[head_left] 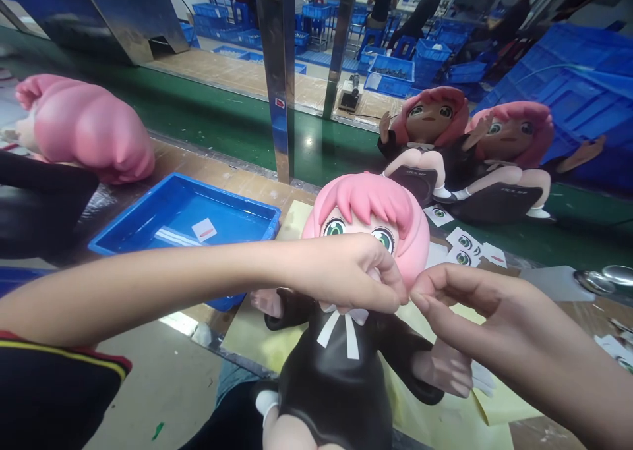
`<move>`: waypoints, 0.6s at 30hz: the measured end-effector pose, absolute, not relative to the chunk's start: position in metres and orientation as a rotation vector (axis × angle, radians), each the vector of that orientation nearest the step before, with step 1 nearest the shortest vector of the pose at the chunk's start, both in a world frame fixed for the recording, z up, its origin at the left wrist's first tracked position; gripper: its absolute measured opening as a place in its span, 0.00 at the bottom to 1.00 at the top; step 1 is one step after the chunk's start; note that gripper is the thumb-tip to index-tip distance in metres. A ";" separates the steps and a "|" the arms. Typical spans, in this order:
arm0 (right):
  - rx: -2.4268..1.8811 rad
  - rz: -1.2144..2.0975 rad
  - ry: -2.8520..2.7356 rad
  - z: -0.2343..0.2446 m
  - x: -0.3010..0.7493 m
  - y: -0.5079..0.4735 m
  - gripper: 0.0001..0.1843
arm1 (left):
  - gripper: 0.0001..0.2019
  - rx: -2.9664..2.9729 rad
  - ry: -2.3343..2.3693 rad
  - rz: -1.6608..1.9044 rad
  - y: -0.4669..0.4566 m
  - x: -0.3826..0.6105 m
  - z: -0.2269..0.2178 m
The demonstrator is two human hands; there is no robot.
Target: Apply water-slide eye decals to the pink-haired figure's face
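A large pink-haired doll figure (341, 377) in a black dress with a white bow lies face up before me, its green eyes partly covered by my forearm and hand. My left hand (356, 272) is closed in a pinch over the lower face, hiding the mouth. Beside the pink hair, my right hand (469, 305) pinches thumb against forefinger. The fingertips of both hands nearly meet; anything between them is too small or hidden to name. Printed eye stickers (463, 246) lie to the right of the head.
At left stand a blue tray (182, 203) with one small sticker in it and another pink-haired figure (93, 127). Two finished-looking figures (425, 134) sit beyond the doll by a green conveyor belt (212, 120). A metal post (277, 74) rises at the table's far edge. People work behind.
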State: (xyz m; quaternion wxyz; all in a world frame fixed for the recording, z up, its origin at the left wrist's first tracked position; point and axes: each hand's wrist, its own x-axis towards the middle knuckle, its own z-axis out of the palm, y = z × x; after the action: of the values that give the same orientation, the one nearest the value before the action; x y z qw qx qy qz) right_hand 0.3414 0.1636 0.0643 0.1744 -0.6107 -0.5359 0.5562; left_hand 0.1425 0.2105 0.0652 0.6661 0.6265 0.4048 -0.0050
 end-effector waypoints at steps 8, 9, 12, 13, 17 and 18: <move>-1.766 1.509 -1.570 0.057 0.345 0.170 0.21 | 0.12 1.428 0.895 -0.009 0.213 0.142 0.059; -1.790 1.475 -1.609 0.056 0.346 0.171 0.21 | 0.12 1.423 0.905 -0.014 0.214 0.143 0.059; -1.819 1.439 -1.647 0.053 0.347 0.173 0.20 | 0.10 1.414 0.946 -0.030 0.216 0.146 0.055; -1.812 1.432 -1.645 0.051 0.348 0.173 0.20 | 0.10 1.413 0.955 -0.029 0.216 0.147 0.054; -1.617 1.405 -1.751 0.039 0.356 0.180 0.17 | 0.10 1.425 0.947 0.007 0.220 0.148 0.048; -1.547 1.378 -1.794 0.035 0.359 0.182 0.15 | 0.09 1.425 0.946 0.005 0.221 0.147 0.046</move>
State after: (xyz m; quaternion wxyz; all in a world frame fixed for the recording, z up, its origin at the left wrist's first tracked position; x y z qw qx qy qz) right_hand 0.3594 0.1821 0.0353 0.1991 -0.5533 -0.6414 0.4928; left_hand 0.1473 0.2210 0.0463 0.6560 0.6287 0.4175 0.0023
